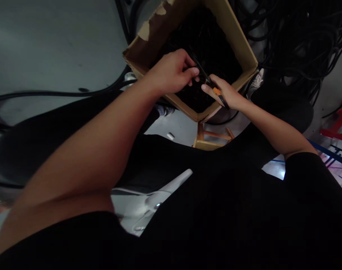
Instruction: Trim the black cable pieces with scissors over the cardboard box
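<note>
My left hand [171, 71] reaches over a cardboard box [235, 39] and pinches a thin black cable [200, 69] between its fingers. That cable runs down towards my right hand [223, 93], whose thumb and fingers grip a small orange-and-black plug or tool end [217, 92]. I cannot tell exactly what this small part is. Both hands are above the box's near corner. The box is torn along its upper left side and holds a dark mass of black cables [204, 41], with individual strands hard to separate.
More tangled black cables [289, 41] fill the upper right. A black cable [61, 93] crosses the grey floor at left. A wooden stool frame [207, 138] stands under the box, and a red object [336, 125] sits at far right.
</note>
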A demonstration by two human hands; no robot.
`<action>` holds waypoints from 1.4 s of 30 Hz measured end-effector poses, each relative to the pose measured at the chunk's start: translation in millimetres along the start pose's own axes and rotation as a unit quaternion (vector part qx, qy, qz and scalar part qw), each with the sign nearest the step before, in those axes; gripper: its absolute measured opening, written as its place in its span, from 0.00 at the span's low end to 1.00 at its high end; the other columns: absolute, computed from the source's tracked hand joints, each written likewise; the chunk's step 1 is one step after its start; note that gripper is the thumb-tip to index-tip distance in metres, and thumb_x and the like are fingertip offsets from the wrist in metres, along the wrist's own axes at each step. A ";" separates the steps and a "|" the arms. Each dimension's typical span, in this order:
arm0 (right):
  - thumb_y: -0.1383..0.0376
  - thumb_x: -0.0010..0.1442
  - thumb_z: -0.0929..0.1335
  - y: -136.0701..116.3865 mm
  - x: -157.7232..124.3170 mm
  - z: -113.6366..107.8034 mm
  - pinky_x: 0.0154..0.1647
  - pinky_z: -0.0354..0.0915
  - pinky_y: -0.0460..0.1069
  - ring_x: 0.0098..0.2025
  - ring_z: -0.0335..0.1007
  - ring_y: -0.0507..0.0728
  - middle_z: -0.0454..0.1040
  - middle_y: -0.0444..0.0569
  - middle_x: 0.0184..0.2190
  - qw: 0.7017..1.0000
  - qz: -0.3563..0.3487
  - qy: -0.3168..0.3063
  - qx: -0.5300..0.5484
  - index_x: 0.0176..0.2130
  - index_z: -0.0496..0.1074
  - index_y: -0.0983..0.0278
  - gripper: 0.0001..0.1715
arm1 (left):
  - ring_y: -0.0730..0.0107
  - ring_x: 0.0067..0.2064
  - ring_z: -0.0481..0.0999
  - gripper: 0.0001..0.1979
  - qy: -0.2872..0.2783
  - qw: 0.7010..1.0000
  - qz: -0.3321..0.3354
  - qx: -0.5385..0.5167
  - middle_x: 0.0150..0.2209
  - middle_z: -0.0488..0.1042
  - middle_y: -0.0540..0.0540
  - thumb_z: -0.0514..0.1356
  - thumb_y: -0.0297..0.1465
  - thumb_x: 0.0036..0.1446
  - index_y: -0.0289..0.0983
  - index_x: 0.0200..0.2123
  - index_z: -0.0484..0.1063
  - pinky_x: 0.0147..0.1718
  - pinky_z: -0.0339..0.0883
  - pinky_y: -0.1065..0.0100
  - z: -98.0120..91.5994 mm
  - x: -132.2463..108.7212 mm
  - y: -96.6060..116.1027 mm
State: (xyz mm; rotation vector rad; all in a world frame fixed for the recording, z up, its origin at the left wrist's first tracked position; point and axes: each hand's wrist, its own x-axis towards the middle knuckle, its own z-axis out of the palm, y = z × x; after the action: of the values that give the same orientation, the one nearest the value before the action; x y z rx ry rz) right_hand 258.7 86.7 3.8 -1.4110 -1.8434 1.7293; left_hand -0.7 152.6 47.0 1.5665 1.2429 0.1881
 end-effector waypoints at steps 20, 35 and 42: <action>0.39 0.84 0.74 -12.9 1.2 -15.9 0.66 0.78 0.60 0.53 0.75 0.62 0.75 0.46 0.44 0.998 -0.032 -0.022 -0.045 0.50 0.65 0.55 0.28 | 0.63 0.39 0.89 0.13 -0.066 0.998 0.011 0.006 0.44 0.93 0.48 0.62 0.23 0.90 0.43 0.48 0.80 0.47 0.81 0.68 -4.6 -4.4 11.2; 0.26 0.82 0.74 -25.7 -2.1 -21.7 0.63 0.78 0.58 0.53 0.75 0.64 0.75 0.47 0.40 1.000 0.019 -0.003 -0.024 0.46 0.67 0.54 0.39 | 0.62 0.37 0.88 0.12 -0.063 0.998 -0.011 0.009 0.41 0.90 0.45 0.64 0.30 0.89 0.42 0.44 0.78 0.48 0.83 0.65 -7.3 -1.8 -0.5; 0.33 0.81 0.76 -19.8 -5.6 -26.8 0.53 0.77 0.55 0.47 0.71 0.58 0.74 0.45 0.45 0.995 -0.031 -0.065 0.074 0.51 0.70 0.58 0.33 | 0.66 0.37 0.85 0.07 -0.088 0.995 0.001 -0.047 0.43 0.90 0.45 0.67 0.31 0.84 0.40 0.48 0.83 0.45 0.82 0.65 -15.5 -2.0 -1.7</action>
State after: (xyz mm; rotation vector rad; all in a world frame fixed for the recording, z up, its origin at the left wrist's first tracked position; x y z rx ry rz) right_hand 271.8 102.7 30.6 -1.1987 -1.7605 1.9234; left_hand -12.9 160.4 53.0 1.4707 1.0801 0.1068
